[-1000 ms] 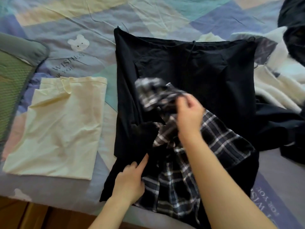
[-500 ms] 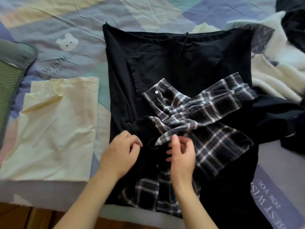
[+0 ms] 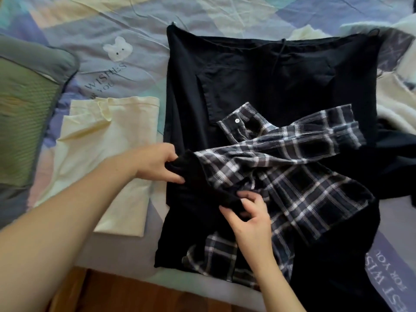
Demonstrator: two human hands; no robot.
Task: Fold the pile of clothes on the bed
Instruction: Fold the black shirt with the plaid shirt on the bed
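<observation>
Matt black cloth garment (image 3: 281, 82), woven plaid shirt (image 3: 299, 176), smooth cream fabric (image 3: 105, 154), creased printed bedsheet (image 3: 101, 37).

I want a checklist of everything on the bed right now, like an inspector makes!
Surface: patchwork bed sheet with a bear print, wrinkled.
Job's things: plaid shirt lies crumpled on a spread black garment; a cream cloth lies folded beside it.
Clutter: white blanket and more dark clothes heaped at the right edge.
Hands: left hand and right hand each grip a black fabric piece by the shirt.
Cables: nothing seen.
Surroundings: green cushion, wooden floor.
</observation>
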